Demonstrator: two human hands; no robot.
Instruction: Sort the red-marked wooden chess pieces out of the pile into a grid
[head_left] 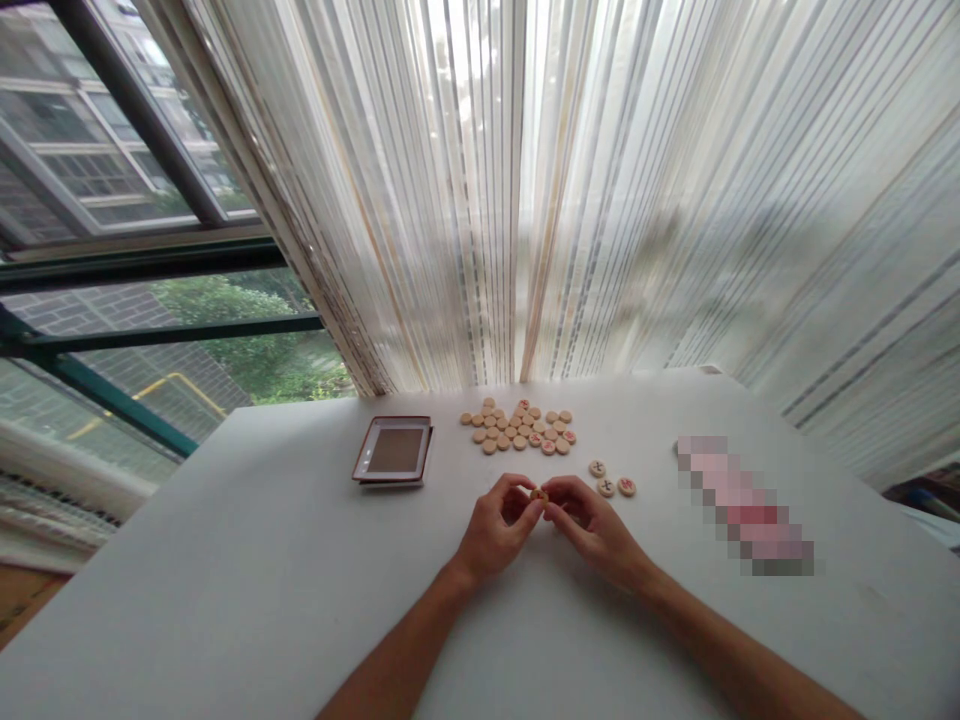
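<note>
My left hand point(496, 528) and my right hand point(591, 526) meet over the white table point(225, 580), fingers curled. Together they pinch one small round wooden game piece point(538, 495) between their fingertips. Beyond them lies a cluster of several round wooden pieces point(521, 428), some with red marks, some plain. Three more pieces point(611, 481) lie apart just right of my right hand.
A flat brown-rimmed box with a lid point(394, 452) sits to the left of the cluster. A blurred pink object point(742, 505) lies on the right of the table. Striped sheer curtains point(570, 200) hang behind the table's far edge, with a window point(112, 200) at left.
</note>
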